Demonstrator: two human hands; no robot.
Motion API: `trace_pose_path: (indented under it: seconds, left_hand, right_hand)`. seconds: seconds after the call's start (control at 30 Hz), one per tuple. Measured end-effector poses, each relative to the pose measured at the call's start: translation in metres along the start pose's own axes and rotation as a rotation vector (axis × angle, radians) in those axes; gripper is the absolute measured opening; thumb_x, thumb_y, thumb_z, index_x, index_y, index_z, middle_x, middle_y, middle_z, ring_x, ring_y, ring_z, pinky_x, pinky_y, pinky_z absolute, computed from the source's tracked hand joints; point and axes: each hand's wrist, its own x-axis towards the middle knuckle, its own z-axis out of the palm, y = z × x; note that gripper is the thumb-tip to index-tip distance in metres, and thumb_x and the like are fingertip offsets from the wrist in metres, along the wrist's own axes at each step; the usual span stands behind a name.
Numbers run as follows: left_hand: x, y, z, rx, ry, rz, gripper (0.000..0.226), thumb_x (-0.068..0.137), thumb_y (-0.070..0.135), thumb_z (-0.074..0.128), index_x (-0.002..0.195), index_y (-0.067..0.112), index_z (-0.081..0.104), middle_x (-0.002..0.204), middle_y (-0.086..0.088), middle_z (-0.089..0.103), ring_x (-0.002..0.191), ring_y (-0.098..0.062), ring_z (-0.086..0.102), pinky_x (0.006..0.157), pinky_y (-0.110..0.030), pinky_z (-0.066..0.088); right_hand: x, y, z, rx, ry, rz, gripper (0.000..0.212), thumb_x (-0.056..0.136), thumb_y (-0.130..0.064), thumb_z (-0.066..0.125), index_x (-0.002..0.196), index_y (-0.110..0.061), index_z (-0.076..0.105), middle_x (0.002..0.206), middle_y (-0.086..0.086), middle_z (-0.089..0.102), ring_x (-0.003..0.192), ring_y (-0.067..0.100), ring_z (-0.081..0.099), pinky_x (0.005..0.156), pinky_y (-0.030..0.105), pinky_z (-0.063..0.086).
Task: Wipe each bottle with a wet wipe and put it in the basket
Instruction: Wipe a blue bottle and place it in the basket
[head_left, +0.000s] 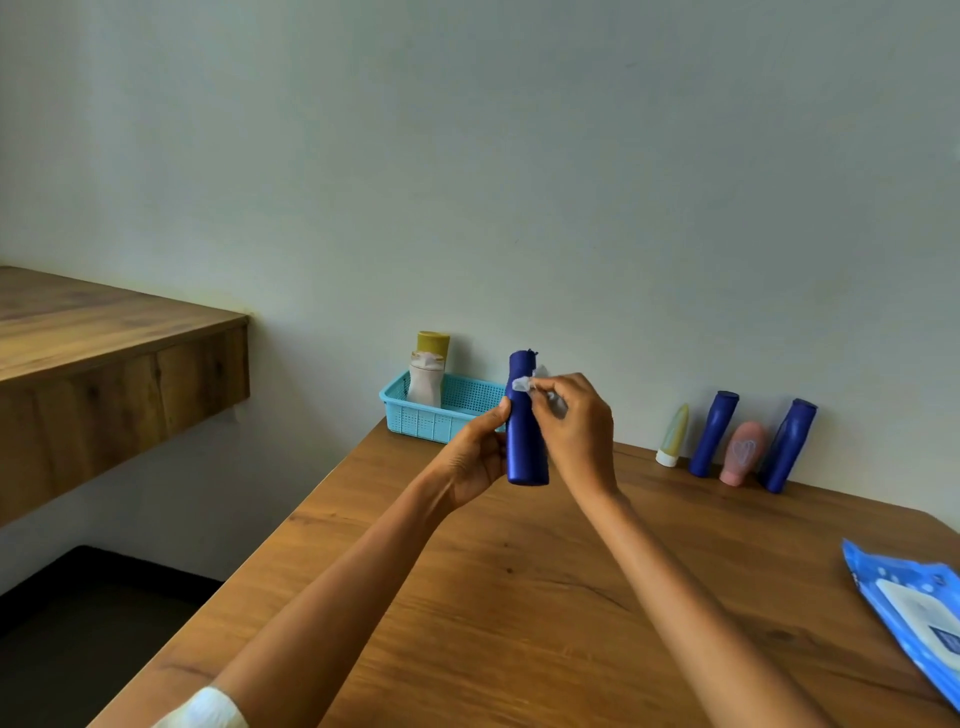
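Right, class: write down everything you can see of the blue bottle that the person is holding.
The held bottle is deep blue all over, tall and slim, with a matt, plastic look. It has a flat base and a cap of the same blue at the top; no label shows. It is upright, held in the air above the table in front of the basket. The left hand grips its lower body, thumb on the left side. The right hand presses a white wipe against it just under the cap.

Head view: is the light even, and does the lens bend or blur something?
Head view: soft, even light with faint shadows; the wide lens tilts the table edge and leans the bottles at the wall; the wet wipe is slightly blurred.
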Motion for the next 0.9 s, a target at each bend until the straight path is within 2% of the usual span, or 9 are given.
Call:
trace_pose_path:
  seconds: [0.07, 0.2, 0.3, 0.4, 0.53, 0.6, 0.73, 0.83, 0.9]
  left_hand:
    - [0.003, 0.005, 0.001, 0.013, 0.036, 0.035, 0.023, 0.096, 0.027, 0.047, 0.102, 0.01, 0.061, 0.085, -0.008, 0.07, 0.082, -0.019, 0.065, 0.082, -0.035, 0.051]
    - [0.008, 0.011, -0.002, 0.037, 0.112, 0.058, 0.021, 0.094, 0.027, 0.05, 0.096, 0.008, 0.06, 0.079, -0.008, 0.068, 0.071, -0.018, 0.064, 0.065, -0.03, 0.054]
    - [0.009, 0.009, -0.003, 0.083, 0.125, 0.033, 0.026, 0.093, 0.029, 0.052, 0.104, 0.007, 0.058, 0.091, -0.014, 0.065, 0.078, -0.023, 0.063, 0.068, -0.033, 0.055]
    - [0.009, 0.001, -0.002, 0.132, 0.084, 0.003, 0.026, 0.094, 0.031, 0.052, 0.107, 0.01, 0.06, 0.092, -0.012, 0.066, 0.081, -0.022, 0.064, 0.077, -0.037, 0.054]
    - [0.007, -0.003, -0.001, 0.199, 0.02, -0.026, 0.035, 0.088, 0.035, 0.056, 0.113, 0.011, 0.059, 0.102, -0.012, 0.066, 0.096, -0.026, 0.062, 0.094, -0.044, 0.048]
    - [0.007, -0.002, -0.001, 0.246, -0.007, -0.044, 0.042, 0.08, 0.037, 0.06, 0.114, 0.011, 0.057, 0.104, -0.012, 0.065, 0.099, -0.027, 0.061, 0.093, -0.041, 0.049]
    - [0.009, -0.001, 0.0, 0.295, 0.009, -0.024, 0.042, 0.076, 0.037, 0.064, 0.11, 0.014, 0.058, 0.105, -0.011, 0.063, 0.1, -0.029, 0.058, 0.095, -0.042, 0.047]
    - [0.012, -0.004, 0.0, 0.263, 0.027, 0.013, 0.042, 0.077, 0.038, 0.064, 0.111, 0.014, 0.059, 0.102, -0.01, 0.064, 0.092, -0.024, 0.062, 0.086, -0.037, 0.052]
    - [0.012, -0.004, 0.0, 0.168, 0.049, 0.034, 0.039, 0.084, 0.038, 0.059, 0.114, 0.013, 0.059, 0.097, -0.011, 0.066, 0.087, -0.022, 0.064, 0.079, -0.035, 0.054]
  right_hand:
    - [-0.008, -0.003, 0.002, -0.051, -0.043, -0.069, 0.015, 0.084, -0.016, 0.066, 0.098, -0.013, 0.071, 0.095, 0.002, 0.066, 0.081, 0.012, 0.062, 0.068, 0.011, 0.044]
    - [-0.039, 0.003, -0.002, -0.078, -0.142, -0.176, 0.018, 0.078, -0.013, 0.071, 0.096, -0.016, 0.071, 0.092, -0.001, 0.065, 0.077, 0.009, 0.061, 0.064, 0.017, 0.052]
    - [-0.046, 0.008, -0.004, -0.064, -0.16, -0.154, 0.018, 0.079, -0.013, 0.071, 0.097, -0.017, 0.071, 0.092, -0.001, 0.065, 0.077, 0.011, 0.062, 0.063, 0.022, 0.055]
    - [-0.033, 0.006, -0.001, -0.034, -0.105, -0.089, 0.017, 0.083, -0.013, 0.068, 0.1, -0.015, 0.07, 0.094, 0.002, 0.064, 0.079, 0.013, 0.062, 0.065, 0.025, 0.055]
    - [-0.002, 0.001, 0.001, -0.022, -0.053, -0.004, 0.014, 0.087, -0.018, 0.063, 0.099, -0.012, 0.069, 0.098, 0.005, 0.063, 0.084, 0.014, 0.061, 0.068, 0.014, 0.043]
    - [0.011, 0.003, 0.001, -0.1, -0.063, -0.01, 0.016, 0.089, -0.019, 0.06, 0.099, -0.013, 0.07, 0.097, 0.004, 0.061, 0.084, 0.015, 0.059, 0.069, 0.015, 0.041]
    - [0.024, 0.007, -0.001, -0.194, -0.074, -0.011, 0.019, 0.091, -0.02, 0.056, 0.102, -0.014, 0.07, 0.098, 0.003, 0.058, 0.087, 0.014, 0.057, 0.068, 0.015, 0.038]
    - [0.017, 0.003, 0.002, -0.198, -0.071, -0.02, 0.022, 0.093, -0.02, 0.054, 0.107, -0.013, 0.068, 0.102, 0.005, 0.057, 0.089, 0.014, 0.057, 0.067, 0.01, 0.036]
    - [0.003, 0.0, 0.006, -0.136, -0.072, -0.022, 0.022, 0.093, -0.021, 0.054, 0.109, -0.013, 0.067, 0.103, 0.005, 0.058, 0.088, 0.015, 0.058, 0.07, 0.013, 0.04]
